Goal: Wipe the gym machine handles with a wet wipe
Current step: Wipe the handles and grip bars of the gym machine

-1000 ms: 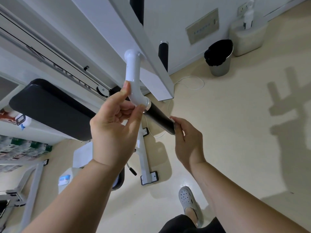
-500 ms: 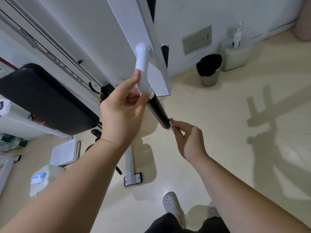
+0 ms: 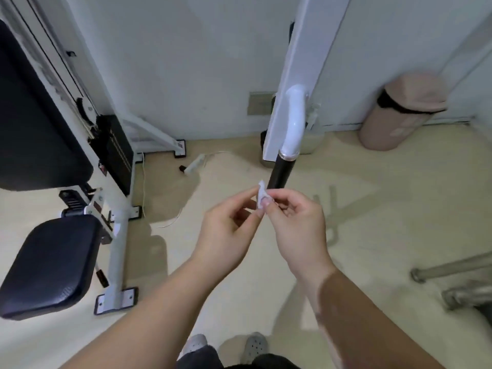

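A white curved handle bar [image 3: 295, 123] comes off the machine's white upright and ends in a black grip [image 3: 280, 173] hanging down at mid-frame. Just below the grip's lower end, a small crumpled white wet wipe [image 3: 261, 196] sits between both hands. My right hand [image 3: 295, 225] pinches the wipe with thumb and forefinger. My left hand [image 3: 229, 230] meets it from the left, its fingertips on the wipe too. Neither hand touches the handle.
A black seat pad [image 3: 50, 262] and black back pad [image 3: 32, 123] of the machine fill the left side, with the weight stack [image 3: 117, 150] behind. A pink lidded bin [image 3: 399, 113] stands at the wall on the right. Metal bars [image 3: 452, 272] lie at the right edge.
My left hand has let go of the white handle bar and dropped to join the right hand below the grip. The right hand has left the grip's end. The view has swung down.
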